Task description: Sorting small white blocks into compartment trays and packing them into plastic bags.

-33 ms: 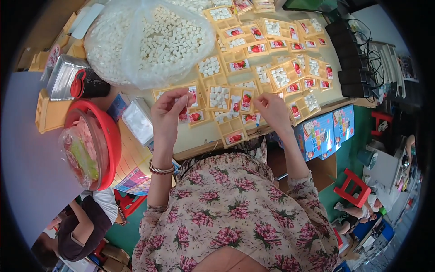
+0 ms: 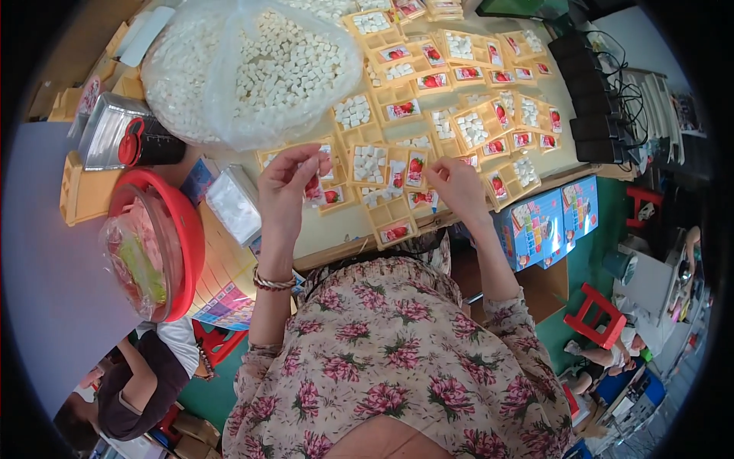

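Strawberry sachet point(image 2: 313, 189): found in the left hand, above the near part of the tabletop point(image 2: 329, 229). Findings follow from left to right.

Far left, a red basin point(image 2: 194, 256) stands beside a black cup with a red lid point(image 2: 162, 147). Next, a large clear plastic bag point(image 2: 252, 131) lies open, filled with small white pieces point(image 2: 294, 76).

Left hand point(image 2: 281, 186): thumb and fingers brought together; the grip appears to pinch the sachet, which hangs below the fingertips. Compared with the preceding picture, this hand has moved slightly to the right and the sachet shows more fully. Consequence, as judged: the sachet remains in hand and has not been placed.

Between the hands, yellow trays point(image 2: 388, 211) overlap, some carrying white pieces and similar sachets; no change noted among them.

Right hand point(image 2: 462, 186): fingers bent, tips low at the trays' right side. Whether its grip pinches anything cannot be told.

Far right, black devices point(image 2: 585, 126) with cables line the tabletop; blue printed boxes point(image 2: 527, 229) sit nearer the person.
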